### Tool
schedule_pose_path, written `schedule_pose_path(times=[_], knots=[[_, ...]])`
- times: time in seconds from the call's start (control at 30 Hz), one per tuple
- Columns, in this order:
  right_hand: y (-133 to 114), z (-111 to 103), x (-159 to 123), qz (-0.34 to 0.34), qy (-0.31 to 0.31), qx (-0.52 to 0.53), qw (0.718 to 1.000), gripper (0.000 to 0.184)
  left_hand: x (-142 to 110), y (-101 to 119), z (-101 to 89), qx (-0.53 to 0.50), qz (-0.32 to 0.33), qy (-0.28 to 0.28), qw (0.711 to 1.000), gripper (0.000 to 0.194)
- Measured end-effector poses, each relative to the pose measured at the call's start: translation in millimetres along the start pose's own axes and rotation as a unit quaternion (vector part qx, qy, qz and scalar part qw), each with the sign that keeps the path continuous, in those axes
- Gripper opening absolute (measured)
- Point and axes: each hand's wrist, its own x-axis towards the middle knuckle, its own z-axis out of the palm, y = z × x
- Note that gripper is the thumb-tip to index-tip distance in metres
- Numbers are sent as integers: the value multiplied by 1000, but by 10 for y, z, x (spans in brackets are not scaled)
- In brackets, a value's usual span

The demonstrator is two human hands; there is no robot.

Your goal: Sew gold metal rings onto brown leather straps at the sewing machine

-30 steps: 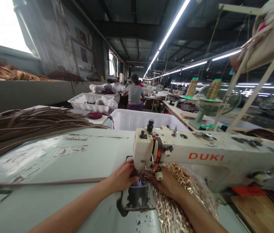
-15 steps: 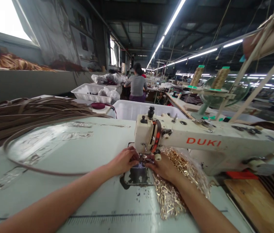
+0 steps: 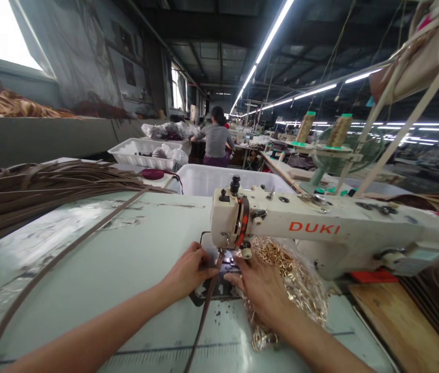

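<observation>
1. A thin brown strap (image 3: 203, 316) is seen lying on the pale green sewing table (image 3: 126, 269), its end tucked under the needle foot of the white sewing machine (image 3: 320, 228).

2. From the foot, the strap's long axis is laid toward the near edge of the table, straight back toward the person and slightly to the left. It is therefore placed between the two hands rather than off to one side.

3. The left hand (image 3: 186, 272) is set just left of the strap, with the fingertips curled down at the strap's end beside the foot. The fingers are held close together; whether the strap is pinched or only pressed flat cannot be told, since the tips are hidden.

4. The right hand (image 3: 260, 290) is laid just right of the foot, palm down, fingers loosely spread and pointed toward the needle. The heel of this hand is rested on a clear bag of gold metal rings (image 3: 300, 280).

5. Both hands are about equally near the strap's end; the left is nearer to its trailing length.

6. A second length of strap (image 3: 59, 259) is curved across the left part of the table, toward a heap of brown straps (image 3: 28, 191) at the far left edge.

7. Another person (image 3: 216, 142) is seated well beyond, at a far bench.
</observation>
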Motion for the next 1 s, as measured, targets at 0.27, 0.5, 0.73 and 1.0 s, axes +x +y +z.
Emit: schedule_pose_path(times=[0.27,0.5,0.73,1.0], knots=[[-280,252,129,24,-21,-12,999,26,27,-35,179,19,26,38,999,14],[-358,252,238,25,-22,-16,999,34,25,12,192,35,52,8,998,18],[-12,72,16,25,-19,32,999,32,-122,-41,-328,40,155,-142,977,32],[149,181,107,-47,-9,100,994,31,-456,12,2,121,190,-120,967,69]])
